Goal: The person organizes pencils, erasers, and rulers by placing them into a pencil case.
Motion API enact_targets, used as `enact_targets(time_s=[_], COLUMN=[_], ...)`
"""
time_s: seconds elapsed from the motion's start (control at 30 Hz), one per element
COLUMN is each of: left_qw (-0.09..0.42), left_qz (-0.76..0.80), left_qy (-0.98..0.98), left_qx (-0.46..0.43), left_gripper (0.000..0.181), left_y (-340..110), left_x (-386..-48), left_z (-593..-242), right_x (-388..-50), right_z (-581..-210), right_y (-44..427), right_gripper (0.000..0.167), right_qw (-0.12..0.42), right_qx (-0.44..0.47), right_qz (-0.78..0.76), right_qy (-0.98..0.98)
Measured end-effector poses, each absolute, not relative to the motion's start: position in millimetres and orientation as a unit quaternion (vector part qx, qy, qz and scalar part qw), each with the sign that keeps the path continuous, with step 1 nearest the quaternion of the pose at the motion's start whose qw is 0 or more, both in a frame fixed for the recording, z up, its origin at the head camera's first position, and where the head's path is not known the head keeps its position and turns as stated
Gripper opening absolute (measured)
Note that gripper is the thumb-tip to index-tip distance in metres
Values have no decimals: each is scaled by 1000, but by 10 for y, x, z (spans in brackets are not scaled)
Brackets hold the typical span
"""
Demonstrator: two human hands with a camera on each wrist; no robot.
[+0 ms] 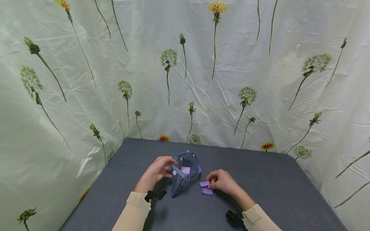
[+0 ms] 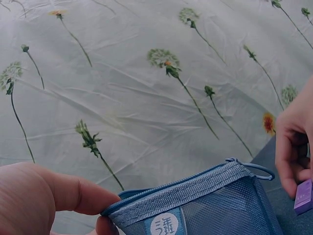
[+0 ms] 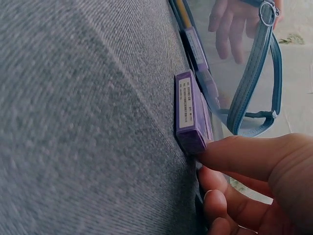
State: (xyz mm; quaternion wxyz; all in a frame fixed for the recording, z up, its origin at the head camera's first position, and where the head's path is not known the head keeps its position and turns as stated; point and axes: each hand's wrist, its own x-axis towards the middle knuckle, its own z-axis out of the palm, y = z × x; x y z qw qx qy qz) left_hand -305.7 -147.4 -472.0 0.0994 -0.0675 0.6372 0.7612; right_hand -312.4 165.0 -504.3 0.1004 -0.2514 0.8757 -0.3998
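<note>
A blue mesh zip pouch (image 1: 177, 183) stands unzipped on the table, its mouth facing up. My left hand (image 1: 158, 169) pinches the pouch's rim between thumb and fingers, as the left wrist view shows closely. Inside the pouch are a purple box (image 1: 186, 170) and long thin sticks like pencils (image 1: 180, 165). To the right of the pouch, my right hand (image 1: 222, 181) pinches a small purple box (image 1: 204, 183) at the table. A second purple box (image 1: 207, 191) lies just nearer, close to the fingertips. In the right wrist view, a labelled purple box (image 3: 188, 112) partly hides what the fingers grip.
The dark grey table (image 1: 254, 179) extends around both hands. A white curtain (image 1: 185, 96) printed with dandelions hangs behind it and along the sides. Black straps (image 1: 155, 195) with cameras sit on both wrists.
</note>
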Motion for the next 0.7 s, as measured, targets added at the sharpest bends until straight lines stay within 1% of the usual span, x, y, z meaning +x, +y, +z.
enact_targets(time_s=[0.7], left_qw=[96], left_qz=[756], left_qy=[644], left_qx=[-71], left_gripper=[12], left_y=[-1463], left_x=[-3049], left_z=[-4714], right_x=[-3057], right_z=[-5020], right_y=[1663], right_gripper=[17], right_qw=[76], right_qx=[-240], right_qz=[-384], right_qy=[888])
